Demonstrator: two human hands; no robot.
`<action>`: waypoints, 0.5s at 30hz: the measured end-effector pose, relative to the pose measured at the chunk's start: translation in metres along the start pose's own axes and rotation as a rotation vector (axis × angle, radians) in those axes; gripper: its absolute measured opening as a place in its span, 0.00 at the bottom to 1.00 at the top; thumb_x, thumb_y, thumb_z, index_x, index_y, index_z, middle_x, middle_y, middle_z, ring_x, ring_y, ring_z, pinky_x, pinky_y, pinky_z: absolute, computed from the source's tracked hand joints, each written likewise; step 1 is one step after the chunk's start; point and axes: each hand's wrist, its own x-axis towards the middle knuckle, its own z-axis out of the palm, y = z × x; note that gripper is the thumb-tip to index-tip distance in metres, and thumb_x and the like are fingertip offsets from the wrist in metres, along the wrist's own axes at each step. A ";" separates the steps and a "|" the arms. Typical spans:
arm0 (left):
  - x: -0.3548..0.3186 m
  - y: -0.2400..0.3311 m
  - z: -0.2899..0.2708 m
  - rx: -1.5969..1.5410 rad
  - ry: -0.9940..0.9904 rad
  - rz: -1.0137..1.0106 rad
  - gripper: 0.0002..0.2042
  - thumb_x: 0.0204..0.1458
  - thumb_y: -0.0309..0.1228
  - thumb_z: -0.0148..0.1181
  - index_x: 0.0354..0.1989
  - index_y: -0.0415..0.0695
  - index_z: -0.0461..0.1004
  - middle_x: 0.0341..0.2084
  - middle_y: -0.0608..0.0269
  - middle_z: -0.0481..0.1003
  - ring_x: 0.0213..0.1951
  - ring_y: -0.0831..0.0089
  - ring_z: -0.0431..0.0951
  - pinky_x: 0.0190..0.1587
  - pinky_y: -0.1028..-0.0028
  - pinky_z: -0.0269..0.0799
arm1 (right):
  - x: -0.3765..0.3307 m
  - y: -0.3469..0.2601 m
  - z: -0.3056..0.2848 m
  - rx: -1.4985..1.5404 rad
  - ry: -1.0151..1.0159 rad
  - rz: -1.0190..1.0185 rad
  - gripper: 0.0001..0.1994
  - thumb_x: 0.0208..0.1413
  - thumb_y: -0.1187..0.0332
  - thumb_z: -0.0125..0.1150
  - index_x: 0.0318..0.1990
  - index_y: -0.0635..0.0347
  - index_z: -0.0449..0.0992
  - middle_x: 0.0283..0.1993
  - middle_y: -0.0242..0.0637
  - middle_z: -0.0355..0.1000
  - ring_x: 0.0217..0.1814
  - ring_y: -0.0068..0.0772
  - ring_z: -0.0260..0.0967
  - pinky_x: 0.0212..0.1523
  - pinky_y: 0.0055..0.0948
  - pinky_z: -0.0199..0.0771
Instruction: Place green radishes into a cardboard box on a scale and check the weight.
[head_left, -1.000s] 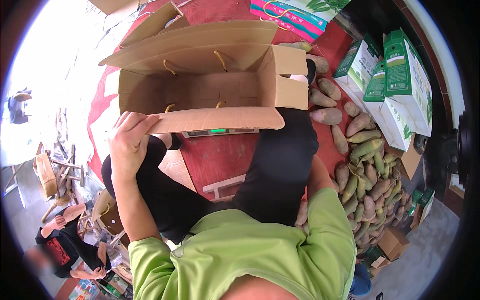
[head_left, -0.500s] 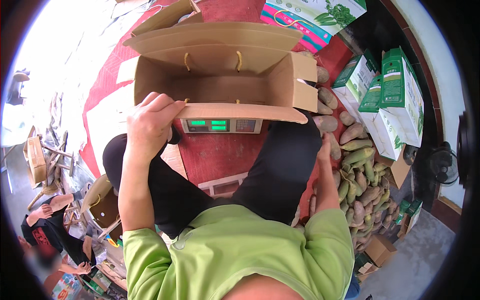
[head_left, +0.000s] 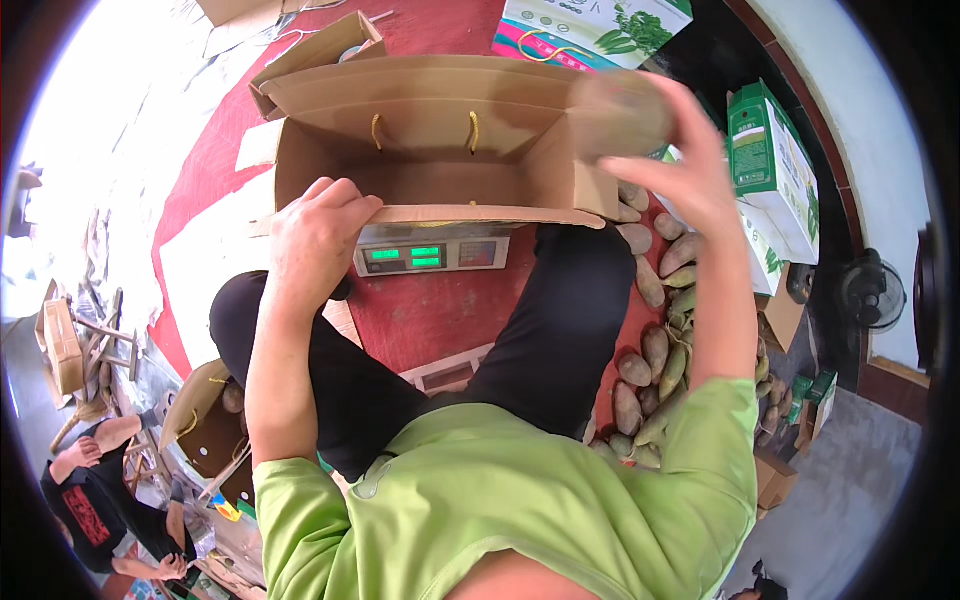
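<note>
An open cardboard box (head_left: 440, 185) with yellow rope handles stands on a digital scale (head_left: 483, 254) with a lit green display. No goods show inside the box. My left hand (head_left: 322, 228) is closed on the near flap, at its left end. Above the box's right end, my raised right hand (head_left: 695, 170) grips a large, brownish root vegetable (head_left: 622, 112), blurred by motion. Beside my right leg lies a pile of root vegetables (head_left: 655, 350), some brown and some green, partly hidden by my right arm.
White-and-green cartons (head_left: 775, 165) stand at the right, near a black fan (head_left: 872, 290). A printed carton (head_left: 595, 30) lies beyond the box. Another open carton (head_left: 190, 425) is at my left, near a co-worker in black (head_left: 95, 505). Red matting (head_left: 410, 320) covers the floor.
My right hand has risen from the pile at my right side to the box's right end, bringing a root vegetable with it. My left hand still holds the flap.
</note>
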 end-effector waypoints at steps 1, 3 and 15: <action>0.000 0.000 0.000 0.005 -0.011 -0.009 0.09 0.40 0.24 0.60 0.32 0.46 0.78 0.24 0.68 0.70 0.32 0.69 0.73 0.30 0.68 0.69 | 0.014 -0.004 0.018 -0.014 -0.114 0.011 0.34 0.34 0.68 0.74 0.54 0.61 0.67 0.49 0.35 0.70 0.53 0.30 0.67 0.54 0.33 0.66; 0.003 0.002 -0.002 0.013 -0.019 0.010 0.09 0.40 0.24 0.60 0.32 0.46 0.78 0.24 0.67 0.70 0.32 0.68 0.73 0.30 0.68 0.69 | 0.043 0.004 0.052 -0.075 -0.310 -0.017 0.33 0.34 0.66 0.74 0.52 0.62 0.67 0.48 0.38 0.71 0.51 0.32 0.69 0.52 0.33 0.68; 0.004 0.011 -0.005 -0.032 -0.079 -0.004 0.09 0.42 0.22 0.59 0.33 0.45 0.78 0.24 0.65 0.70 0.32 0.65 0.73 0.32 0.67 0.69 | 0.091 0.071 0.203 -0.561 -1.059 0.075 0.33 0.37 0.52 0.70 0.49 0.66 0.74 0.50 0.50 0.72 0.53 0.46 0.69 0.51 0.39 0.69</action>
